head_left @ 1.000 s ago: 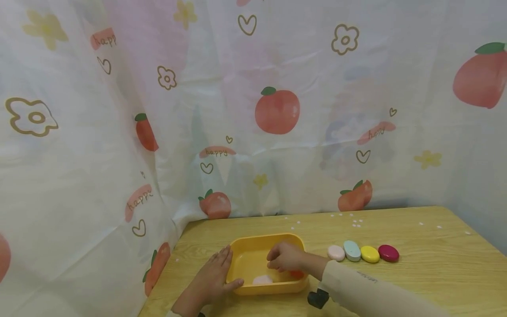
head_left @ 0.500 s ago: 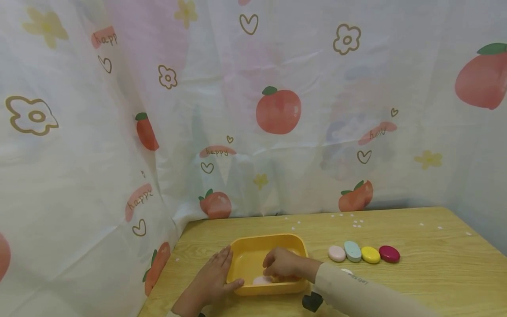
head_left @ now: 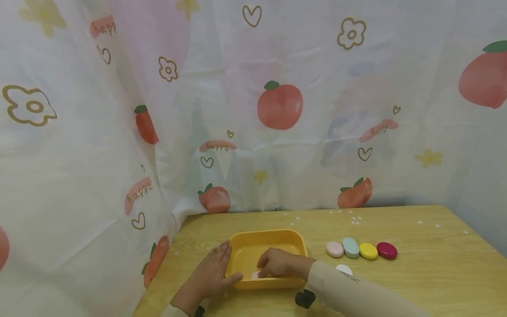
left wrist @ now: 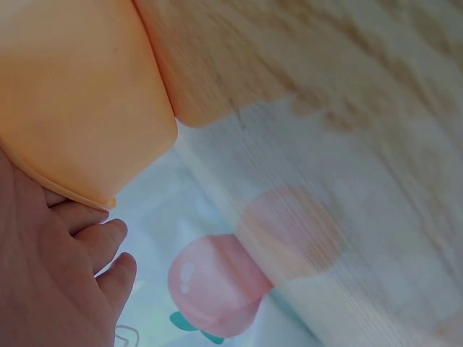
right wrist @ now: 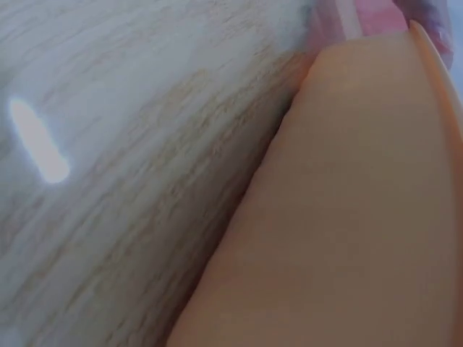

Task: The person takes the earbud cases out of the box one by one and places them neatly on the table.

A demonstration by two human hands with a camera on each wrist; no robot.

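A yellow plastic tray (head_left: 293, 237) stands on the wooden table. My left hand (head_left: 210, 273) lies along its left rim, fingers straight against the outer side, thumb at the near rim. In the left wrist view, the left hand's fingertips (left wrist: 101, 242) show beside the tray corner (left wrist: 108, 116). My right hand (head_left: 277, 263) is down inside the tray with bent fingers, at a pale pink smooth oval piece (head_left: 255, 274) by the near wall. The fingers cover part of that piece; whether they pinch it is hidden. The right wrist view shows only the tray's outside wall (right wrist: 347, 195) and the table.
Right of the tray, a row holds a pink oval piece (head_left: 334, 249), a light blue one (head_left: 350, 248), a yellow one (head_left: 369, 251) and a crimson one (head_left: 387, 250). A white piece (head_left: 343, 268) lies partly behind the right sleeve (head_left: 348, 284). Small white bits (head_left: 356, 220) dot the table's back.
My right hand has moved left and nearer within the tray, onto the pink piece. A white piece has come into sight by the sleeve. The left hand keeps its place.
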